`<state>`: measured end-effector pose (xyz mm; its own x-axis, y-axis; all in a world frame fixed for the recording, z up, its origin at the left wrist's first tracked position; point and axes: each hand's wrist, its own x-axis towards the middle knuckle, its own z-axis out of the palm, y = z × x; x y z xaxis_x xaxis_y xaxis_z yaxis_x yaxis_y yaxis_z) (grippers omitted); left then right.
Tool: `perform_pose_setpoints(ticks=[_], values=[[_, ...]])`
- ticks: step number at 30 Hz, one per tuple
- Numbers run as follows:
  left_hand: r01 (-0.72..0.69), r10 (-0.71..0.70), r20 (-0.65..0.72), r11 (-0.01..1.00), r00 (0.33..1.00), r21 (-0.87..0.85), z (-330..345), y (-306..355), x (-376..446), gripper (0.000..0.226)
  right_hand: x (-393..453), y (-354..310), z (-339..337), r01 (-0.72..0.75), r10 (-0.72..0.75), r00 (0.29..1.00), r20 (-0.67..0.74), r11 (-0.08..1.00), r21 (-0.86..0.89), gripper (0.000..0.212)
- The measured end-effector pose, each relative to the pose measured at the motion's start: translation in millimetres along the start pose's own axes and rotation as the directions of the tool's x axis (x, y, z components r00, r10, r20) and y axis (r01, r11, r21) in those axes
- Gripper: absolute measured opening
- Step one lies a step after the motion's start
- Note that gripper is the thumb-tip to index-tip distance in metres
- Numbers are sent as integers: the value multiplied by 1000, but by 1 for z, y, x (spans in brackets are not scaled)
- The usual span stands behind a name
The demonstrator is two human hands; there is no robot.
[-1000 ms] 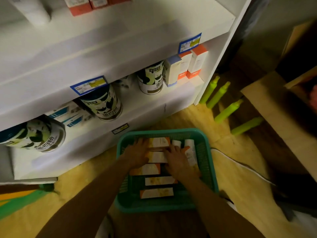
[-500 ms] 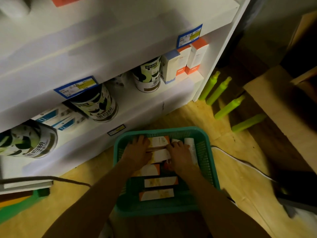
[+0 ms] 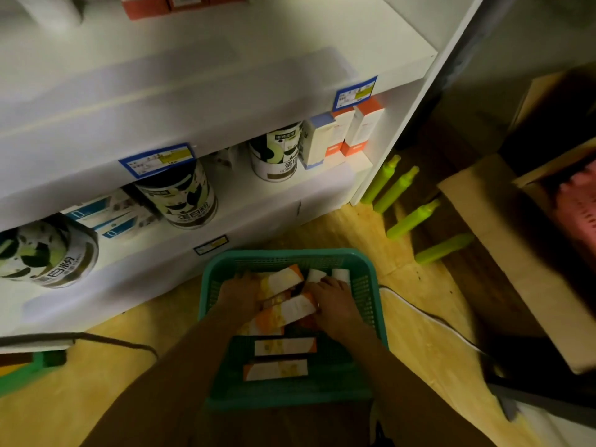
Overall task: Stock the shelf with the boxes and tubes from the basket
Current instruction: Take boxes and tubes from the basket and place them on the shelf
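Observation:
A green plastic basket (image 3: 371, 285) sits on the wooden floor before a white shelf unit (image 3: 290, 195). It holds several white-and-orange boxes (image 3: 283, 346) and white tubes (image 3: 341, 273) at its far end. My left hand (image 3: 240, 298) and my right hand (image 3: 335, 301) are both inside the basket, pressed against a small stack of boxes (image 3: 295, 306) from either side. The stack is tilted and lifted a little above the others. Two boxes lie flat nearer me.
The lower shelf carries round cans (image 3: 180, 198), blue-and-white cartons (image 3: 113, 217) and orange-and-white boxes (image 3: 358, 130) at its right end. Green bottles (image 3: 412, 219) lie on the floor to the right, beside cardboard boxes (image 3: 503, 253). A white cable (image 3: 429, 321) runs past the basket.
My hands have drawn together around several boxes, which now sit tilted and raised between them instead of lying flat in a row. The view shifted slightly.

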<state>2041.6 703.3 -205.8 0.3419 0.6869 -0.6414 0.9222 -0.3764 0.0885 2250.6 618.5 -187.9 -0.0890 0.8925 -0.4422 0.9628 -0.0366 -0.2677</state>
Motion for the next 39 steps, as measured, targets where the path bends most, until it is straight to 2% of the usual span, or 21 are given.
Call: perform_pose_setpoints(ticks=[2,5,8,11,13,16,18,20,22,24,25,27,31,33,37,39], values=[[-2,2,8,1000,1000,8,0,0,-5,59,-3,0,-4,37,-37,999,14,999,11,59],[-37,34,-27,992,999,-119,-10,-2,-11,44,-9,0,-14,51,-51,999,-4,992,116,54],[-45,31,-66,974,997,-223,-24,-1,-21,43,-19,-7,-27,-55,57,998,5,931,362,47],[-40,-8,-113,910,994,-413,-37,3,-37,43,-29,-19,-38,-102,177,982,-66,789,606,37],[-67,-1,-133,864,991,-499,-47,5,-49,47,-34,-28,-52,-81,204,972,-121,764,640,34],[-137,40,-186,826,982,-546,-71,5,-72,49,-44,-31,-77,-44,187,965,-186,810,584,29],[-187,48,-256,812,966,-553,-94,4,-92,43,-52,-30,-95,-32,195,951,-239,833,552,36],[-220,32,-334,808,942,-546,-119,3,-115,43,-62,-33,-118,-43,219,941,-258,834,550,41],[-238,1,-396,800,918,-551,-144,2,-142,64,-72,-40,-143,-42,259,927,-270,789,613,38],[-297,24,-454,786,891,-542,-164,-1,-172,81,-83,-54,-171,-1,304,914,-268,663,749,37],[-312,28,-475,787,880,-532,-173,-3,-187,81,-89,-64,-186,30,321,908,-269,591,806,37],[-325,13,-518,791,856,-518,-190,-9,-217,70,-99,-80,-208,103,330,892,-308,516,850,39],[-389,-25,-588,727,809,-566,-228,-19,-281,33,-126,-124,-260,254,271,854,-444,528,811,30],[-414,-55,-629,707,776,-573,-243,-22,-311,32,-143,-148,-291,312,233,850,-473,501,807,27],[-450,-157,-724,690,672,-567,-284,-32,-363,66,-176,-195,-353,426,193,833,-518,373,824,35],[-482,-162,-791,715,591,-507,-303,-34,-387,76,-187,-215,-379,481,179,813,-554,329,813,39]])
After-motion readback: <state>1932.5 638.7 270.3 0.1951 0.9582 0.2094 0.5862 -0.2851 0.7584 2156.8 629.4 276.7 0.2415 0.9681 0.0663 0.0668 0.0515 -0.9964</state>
